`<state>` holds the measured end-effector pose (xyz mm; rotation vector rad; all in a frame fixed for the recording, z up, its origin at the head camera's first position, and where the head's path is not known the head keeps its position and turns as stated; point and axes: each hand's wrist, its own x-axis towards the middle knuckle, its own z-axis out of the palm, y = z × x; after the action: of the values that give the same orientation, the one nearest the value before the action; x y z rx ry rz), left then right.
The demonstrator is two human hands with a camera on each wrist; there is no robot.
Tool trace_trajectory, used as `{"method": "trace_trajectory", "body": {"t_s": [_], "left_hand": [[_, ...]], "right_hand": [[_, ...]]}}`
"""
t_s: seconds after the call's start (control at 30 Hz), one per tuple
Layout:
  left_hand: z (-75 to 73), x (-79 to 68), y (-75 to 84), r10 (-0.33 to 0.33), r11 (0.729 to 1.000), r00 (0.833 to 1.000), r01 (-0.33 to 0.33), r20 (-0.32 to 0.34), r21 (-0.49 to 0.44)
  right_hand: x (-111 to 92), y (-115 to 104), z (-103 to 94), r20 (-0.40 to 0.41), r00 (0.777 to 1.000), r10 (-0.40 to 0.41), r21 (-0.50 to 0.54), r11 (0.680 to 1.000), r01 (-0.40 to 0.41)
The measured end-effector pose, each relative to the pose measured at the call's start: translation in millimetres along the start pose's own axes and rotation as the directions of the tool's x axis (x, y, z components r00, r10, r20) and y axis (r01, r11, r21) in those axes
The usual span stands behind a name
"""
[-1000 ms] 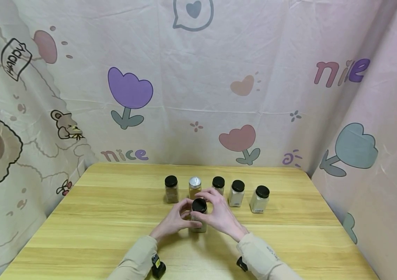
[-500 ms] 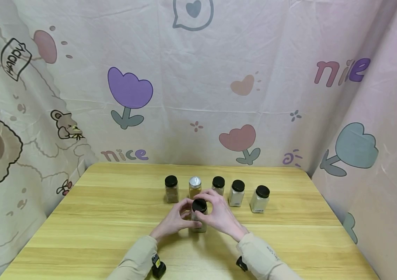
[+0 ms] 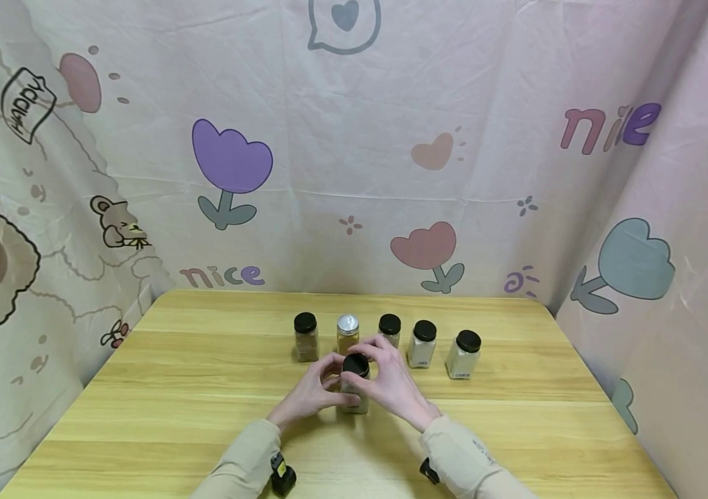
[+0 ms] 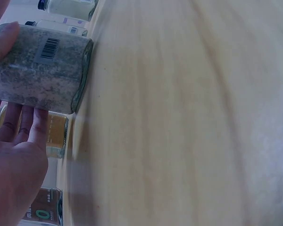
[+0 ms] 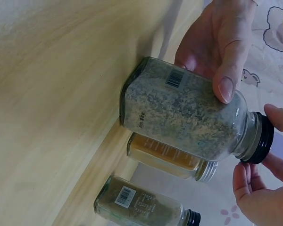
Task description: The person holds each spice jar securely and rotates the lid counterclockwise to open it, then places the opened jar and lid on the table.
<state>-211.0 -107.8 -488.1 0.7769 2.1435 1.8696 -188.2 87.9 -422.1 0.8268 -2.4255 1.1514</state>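
Speckled jar: upright at centre counter, front and middle, the speckled jar [image 5: 179, 108] has its long axis straight up.
Black lid: right at the top of that axis, the black lid [image 5: 263, 139] sits on the neck.
Left hand: here's the left hand [image 3: 308, 397], in from the left, gripping the body below the lid.
Right hand: and the right hand [image 3: 391, 381], from the right and higher, pinches the lid's rim; neither hand is nearer, both make contact.
Behind: the silver-capped jar [image 3: 348, 324], on the counter [image 3: 173, 416].
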Motion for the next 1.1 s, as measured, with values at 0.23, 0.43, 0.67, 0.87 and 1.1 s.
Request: {"method": "trace_trajectory", "body": {"t_s": [0.23, 0.43, 0.67, 0.87, 1.1], "left_hand": [[0.6, 1.1, -2.0, 0.013, 1.0, 1.0, -0.013, -0.011, 0.005], [0.6, 1.4, -2.9, 0.027, 1.0, 1.0, -0.027, -0.005, -0.004], [0.6, 1.4, -2.1, 0.026, 1.0, 1.0, -0.026, -0.004, -0.002], [0.7, 1.5, -2.5, 0.021, 1.0, 1.0, -0.02, -0.01, 0.013], [1.0, 2.5, -4.5, 0.044, 0.999, 0.999, -0.044, -0.005, 0.008]], "right_hand": [[-0.4, 2.1, -1.6, 0.036, 0.998, -0.045, 0.008, 0.999, 0.044], [-1.2, 1.8, 0.8, 0.006, 1.0, 0.02, -0.031, 0.999, -0.02], [-0.6, 0.8, 2.1, -0.009, 1.0, 0.03, -0.058, 0.998, -0.031], [1.0, 1.3, 1.4, 0.015, 1.0, -0.005, -0.065, 0.998, 0.006], [1.1, 0.5, 1.6, 0.022, 0.999, 0.032, -0.058, 0.998, -0.03]]}}
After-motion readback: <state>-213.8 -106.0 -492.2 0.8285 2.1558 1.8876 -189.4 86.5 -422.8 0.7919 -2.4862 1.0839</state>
